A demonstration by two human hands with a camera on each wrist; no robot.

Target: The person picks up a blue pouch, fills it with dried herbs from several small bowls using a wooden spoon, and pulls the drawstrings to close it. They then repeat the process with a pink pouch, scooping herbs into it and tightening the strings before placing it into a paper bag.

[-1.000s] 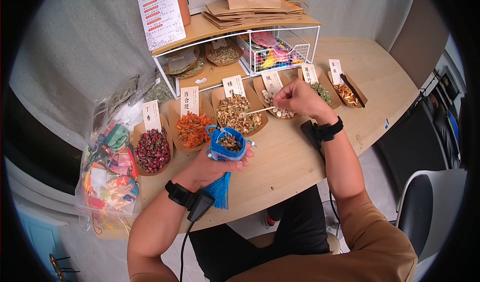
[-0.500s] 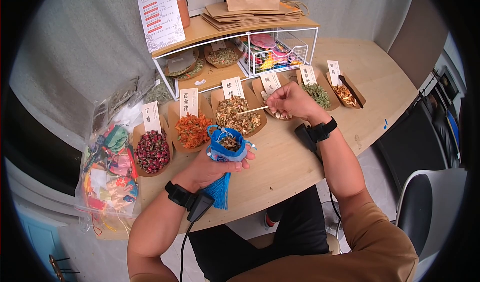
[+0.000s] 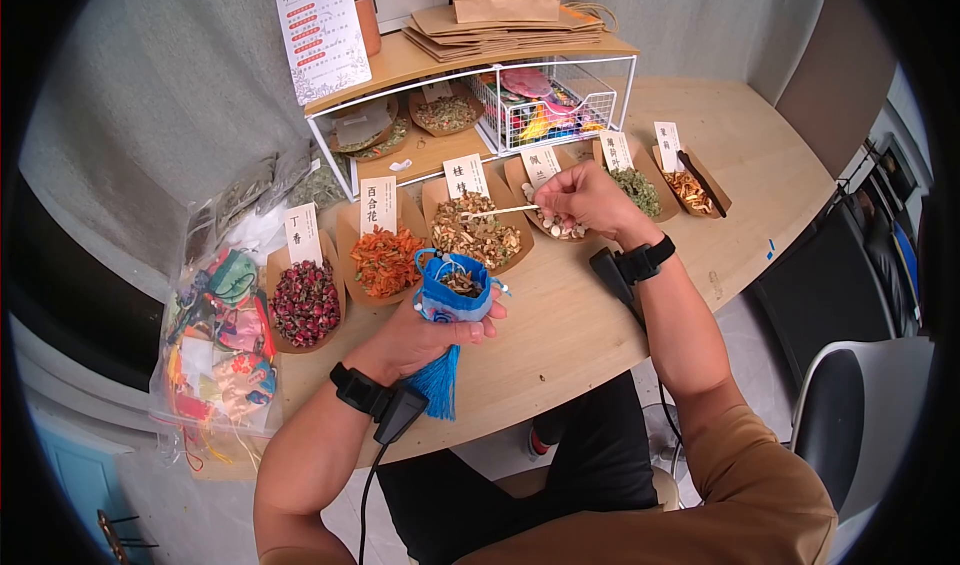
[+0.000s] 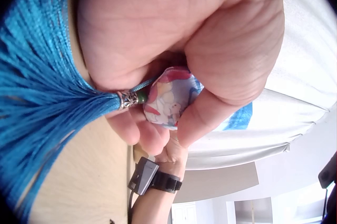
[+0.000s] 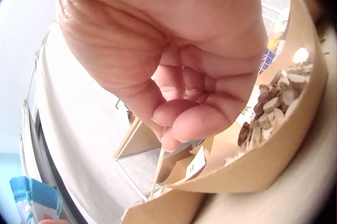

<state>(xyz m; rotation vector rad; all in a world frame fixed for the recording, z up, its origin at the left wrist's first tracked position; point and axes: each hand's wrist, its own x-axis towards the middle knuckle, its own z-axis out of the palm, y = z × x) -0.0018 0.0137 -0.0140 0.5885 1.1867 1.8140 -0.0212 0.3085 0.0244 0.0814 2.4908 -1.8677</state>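
In the head view my left hand (image 3: 430, 335) holds a small blue drawstring pouch (image 3: 455, 307) upright, its mouth spread wide over chopped dried herbs inside. A blue tassel (image 4: 47, 97) hangs below it, joined by a metal cap and a green bead in the left wrist view. My right hand (image 3: 590, 203) pinches a thin pale wooden stick (image 3: 510, 211) between thumb and fingertips. The stick points left, its far end over a heap of mixed chopped herbs (image 3: 480, 243) in a paper tray behind the pouch. Under the right hand lie pale round slices (image 5: 274, 103) in another tray.
Trays of dark red rosebuds (image 3: 305, 303) and orange petals (image 3: 385, 260) stand to the left. Green leaves (image 3: 635, 193) and brownish pieces with a dark stick (image 3: 703, 183) are at right. A wire-framed shelf (image 3: 480, 40) rises behind; a plastic bag of sachets (image 3: 225, 335) lies left.
The right hand has shifted slightly left. The stick's far end has moved left and up across the chopped herbs, and the stick lies flatter. The left hand and pouch stay in place.
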